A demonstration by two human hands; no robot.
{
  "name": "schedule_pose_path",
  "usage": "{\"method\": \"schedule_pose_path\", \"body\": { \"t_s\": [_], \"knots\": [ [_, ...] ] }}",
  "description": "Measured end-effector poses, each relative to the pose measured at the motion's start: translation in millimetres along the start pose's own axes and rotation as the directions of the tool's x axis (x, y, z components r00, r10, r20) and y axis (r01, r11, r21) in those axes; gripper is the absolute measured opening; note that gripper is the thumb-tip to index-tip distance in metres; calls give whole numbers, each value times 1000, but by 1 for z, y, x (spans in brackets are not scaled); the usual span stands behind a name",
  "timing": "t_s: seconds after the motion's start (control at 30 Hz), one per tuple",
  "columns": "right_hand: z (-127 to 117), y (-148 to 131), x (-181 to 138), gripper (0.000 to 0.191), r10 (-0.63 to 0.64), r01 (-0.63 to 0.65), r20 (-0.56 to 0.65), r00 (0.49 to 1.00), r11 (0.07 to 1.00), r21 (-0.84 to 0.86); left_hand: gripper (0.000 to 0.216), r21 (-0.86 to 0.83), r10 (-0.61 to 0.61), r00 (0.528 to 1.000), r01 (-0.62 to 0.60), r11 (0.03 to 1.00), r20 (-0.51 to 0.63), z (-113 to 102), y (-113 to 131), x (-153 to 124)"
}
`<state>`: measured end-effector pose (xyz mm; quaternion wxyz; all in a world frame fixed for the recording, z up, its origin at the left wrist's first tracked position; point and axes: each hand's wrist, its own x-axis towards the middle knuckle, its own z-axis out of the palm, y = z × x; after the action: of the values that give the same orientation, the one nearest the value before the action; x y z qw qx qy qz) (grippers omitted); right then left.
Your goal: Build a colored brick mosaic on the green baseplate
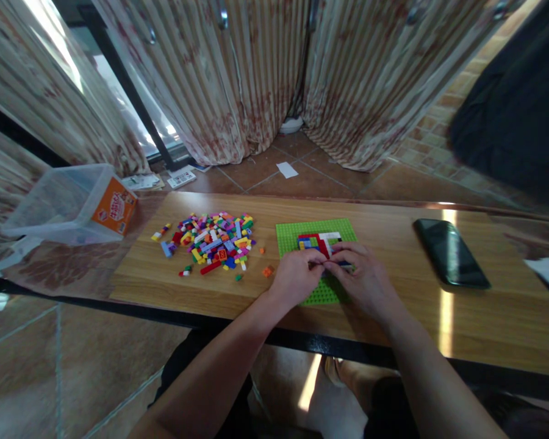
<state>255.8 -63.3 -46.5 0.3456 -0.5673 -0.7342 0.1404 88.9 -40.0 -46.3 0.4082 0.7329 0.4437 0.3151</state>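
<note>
A green studded baseplate (287,231) lies on the wooden table, with a low build of red, white, blue and yellow toy bricks (321,240) on it. Over the near side of that build, my left hand (296,275) is closed with thumb and forefinger pinched together. My right hand (362,275) meets it fingertip to fingertip, also in a pinch. Whatever sits between the fingers is too small and too covered to name. Part of the build and the plate's near right portion are hidden under my hands.
A heap of loose coloured bricks (217,241) spreads over the table's left side, with orange pieces (268,271) nearer the plate. A black phone (451,253) lies to the right. Off the left end stands a clear plastic bin (59,204). Curtains (256,79) hang beyond.
</note>
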Motion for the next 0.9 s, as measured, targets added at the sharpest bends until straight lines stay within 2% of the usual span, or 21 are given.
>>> {"method": "schedule_pose_path", "body": {
  "t_s": [0.3,0.47,0.73,0.9],
  "knots": [
    [-1,0,0,24,-99,97,-8,995,991,-89,16,278,0,1000,4,961,-15,-1,8,-6],
    [-1,0,0,23,-130,133,33,991,986,-96,20,336,-28,999,21,942,16,-3,15,-11],
    [-2,0,0,20,-75,76,23,997,996,-52,20,359,-34,999,23,933,25,-3,16,-13],
    [-9,5,1,18,17,-16,-60,998,1000,20,15,339,-48,999,52,939,-20,0,11,-13]
  ]
}}
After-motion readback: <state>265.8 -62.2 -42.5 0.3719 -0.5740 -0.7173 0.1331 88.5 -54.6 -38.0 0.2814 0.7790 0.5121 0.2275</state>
